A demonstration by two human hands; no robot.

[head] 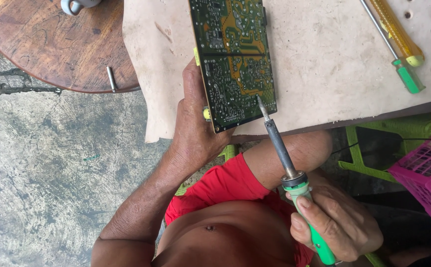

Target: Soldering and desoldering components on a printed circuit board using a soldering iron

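Worn pale board (324,74) over cracked concrete bears a green printed circuit board (235,59), gripped at its seven-o'clock edge by the left hand (193,123). Right hand (331,222) clenches a green-handled soldering iron (287,163), tip at five o'clock; a slip could bridge joints or burn nearby fingers.

No packages, signs or screens in sight. Only label-like bits: small yellow tag (196,56) on left edge of green circuit board (235,59), second yellow tab (206,113) lower down same edge.
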